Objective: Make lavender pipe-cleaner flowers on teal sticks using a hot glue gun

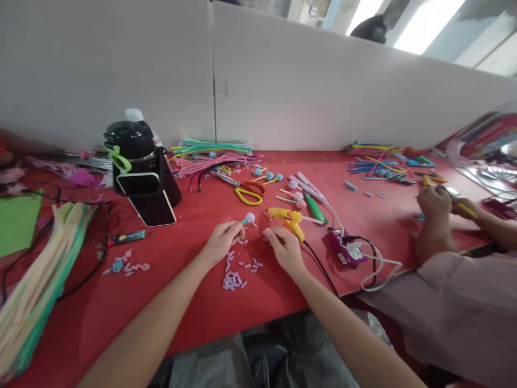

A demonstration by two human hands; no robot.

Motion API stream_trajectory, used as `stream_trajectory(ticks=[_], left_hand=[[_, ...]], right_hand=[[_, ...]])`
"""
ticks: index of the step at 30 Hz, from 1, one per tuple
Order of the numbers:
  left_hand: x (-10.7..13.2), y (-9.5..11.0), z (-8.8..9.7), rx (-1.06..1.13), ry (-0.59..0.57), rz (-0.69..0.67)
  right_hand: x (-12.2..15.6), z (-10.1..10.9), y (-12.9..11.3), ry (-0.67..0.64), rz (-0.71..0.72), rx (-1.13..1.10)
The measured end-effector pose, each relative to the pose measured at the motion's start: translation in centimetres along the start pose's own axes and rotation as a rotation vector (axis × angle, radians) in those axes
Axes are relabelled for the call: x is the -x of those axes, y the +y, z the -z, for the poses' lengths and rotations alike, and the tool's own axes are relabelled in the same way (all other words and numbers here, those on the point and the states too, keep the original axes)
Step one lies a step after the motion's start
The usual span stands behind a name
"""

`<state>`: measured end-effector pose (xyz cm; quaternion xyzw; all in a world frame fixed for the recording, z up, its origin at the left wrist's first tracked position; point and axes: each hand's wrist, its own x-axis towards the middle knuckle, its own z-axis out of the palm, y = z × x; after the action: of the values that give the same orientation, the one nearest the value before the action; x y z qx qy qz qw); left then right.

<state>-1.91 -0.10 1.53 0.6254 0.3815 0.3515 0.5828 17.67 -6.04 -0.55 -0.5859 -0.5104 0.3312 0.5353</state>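
Red table (pixel 194 226); left grip (pixel 221 241) pinched on teal-stemmed pompom stick (pixel 247 218), right grip (pixel 284 249) loosely curled, empty, beside yellow glue gun (pixel 291 220).

bare red table (pixel 194 226) ahead, glue gun (pixel 291 220) blocking right

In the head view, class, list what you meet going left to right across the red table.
Pipe-cleaner bundle → black bottle → left hand → scissors → right hand → glue gun → purple power strip → co-worker's hands.
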Motion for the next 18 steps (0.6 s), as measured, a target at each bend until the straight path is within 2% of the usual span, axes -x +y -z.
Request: stream_trajectory(ticks=[3,7,10,13,18], left_hand=[[-0.3,0.2,0.6,-0.026,0.06,0.003],[-0.3,0.5,1.0,-0.08,0.119,0.031],[-0.3,0.4,1.1,-0.114,0.159,0.056],[-0.7,0.1,1.2,-0.137,0.172,0.066],[-1.5,-0.3,0.9,-0.157,0.157,0.039]], right_hand=[[-1.0,-0.9,-0.2,-0.071,0.0,-0.058],[-3.3,-2.0,-0.4,-0.251,-0.035,-0.172],[-4.7,-2.7,-0.3,-0.337,-0.071,-0.241],[-5.2,-3.2,0.2,-0.362,-0.087,-0.282],[-5.3,-3.6,0.9,-0.313,-0.08,-0.302]])
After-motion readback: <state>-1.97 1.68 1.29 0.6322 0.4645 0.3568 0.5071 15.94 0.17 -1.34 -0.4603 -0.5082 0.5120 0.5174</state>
